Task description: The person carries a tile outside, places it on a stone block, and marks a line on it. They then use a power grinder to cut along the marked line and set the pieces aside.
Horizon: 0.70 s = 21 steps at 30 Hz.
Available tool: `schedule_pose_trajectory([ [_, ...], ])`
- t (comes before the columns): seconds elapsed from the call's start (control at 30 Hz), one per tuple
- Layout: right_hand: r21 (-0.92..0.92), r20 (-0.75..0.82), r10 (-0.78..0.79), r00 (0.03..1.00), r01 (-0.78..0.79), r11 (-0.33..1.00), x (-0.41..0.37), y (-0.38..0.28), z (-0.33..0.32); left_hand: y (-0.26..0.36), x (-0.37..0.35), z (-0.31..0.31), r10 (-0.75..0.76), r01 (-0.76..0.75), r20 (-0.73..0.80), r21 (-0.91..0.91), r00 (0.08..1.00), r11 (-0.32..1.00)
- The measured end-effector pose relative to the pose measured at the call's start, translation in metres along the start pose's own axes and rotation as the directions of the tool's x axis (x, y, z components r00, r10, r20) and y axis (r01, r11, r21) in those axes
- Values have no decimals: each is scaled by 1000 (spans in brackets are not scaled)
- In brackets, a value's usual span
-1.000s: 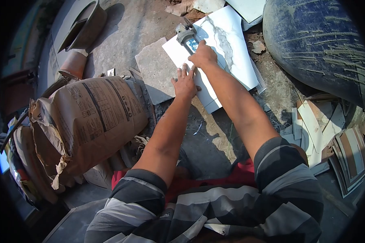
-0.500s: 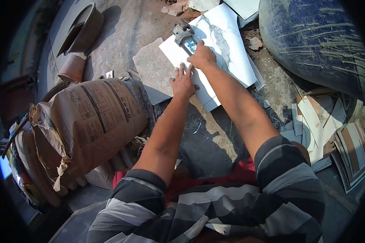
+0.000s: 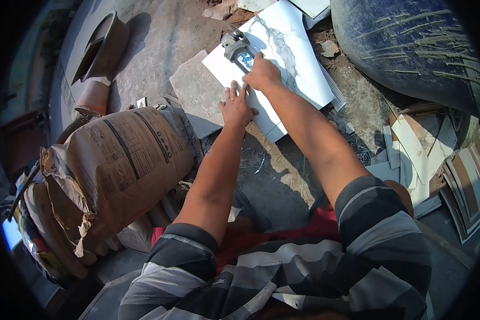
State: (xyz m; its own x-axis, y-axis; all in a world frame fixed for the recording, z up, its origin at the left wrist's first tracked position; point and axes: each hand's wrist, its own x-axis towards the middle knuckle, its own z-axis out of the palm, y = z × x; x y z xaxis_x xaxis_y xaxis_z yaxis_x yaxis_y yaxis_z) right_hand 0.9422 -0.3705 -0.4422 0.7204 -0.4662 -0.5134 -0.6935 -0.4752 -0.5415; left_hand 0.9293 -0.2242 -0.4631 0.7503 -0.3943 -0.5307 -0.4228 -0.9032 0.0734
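A: What is closest to the wearer?
B: A striped shirt [image 3: 298, 261], with red cloth [image 3: 321, 224] just past it.
A: And a bit farther out?
B: A brown paper sack [image 3: 128, 149] lies on the left, its near end torn. On the right is a pile of tile offcuts [image 3: 418, 160].
A: Where are the 2 hands?
B: The left hand [image 3: 237, 110] rests, fingers spread apart and clamped on nothing, at the left edge of a white, grey-veined tile [image 3: 298, 77]. The right hand [image 3: 263, 73] is wrapped around the body of a grinder [image 3: 233, 47].
A: Where exactly are tool and tile?
B: The tile lies in front of the person, beside a grey slab [image 3: 194, 98]. The grinder is over its left part, head pointing away; whether the disc touches, I cannot tell.
A: Beyond that?
B: An orange bucket [image 3: 94, 97] and a tilted tub [image 3: 114, 50] at left, a big blue drum [image 3: 394, 48] at right.
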Motion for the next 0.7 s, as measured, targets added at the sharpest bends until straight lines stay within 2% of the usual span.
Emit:
schedule_pose_trajectory([
  [0.7, 17, 11, -7, 1000, 7, 1000, -11, 13, -1, -2, 3, 5, 11, -11, -3, 21, 1000, 1000],
])
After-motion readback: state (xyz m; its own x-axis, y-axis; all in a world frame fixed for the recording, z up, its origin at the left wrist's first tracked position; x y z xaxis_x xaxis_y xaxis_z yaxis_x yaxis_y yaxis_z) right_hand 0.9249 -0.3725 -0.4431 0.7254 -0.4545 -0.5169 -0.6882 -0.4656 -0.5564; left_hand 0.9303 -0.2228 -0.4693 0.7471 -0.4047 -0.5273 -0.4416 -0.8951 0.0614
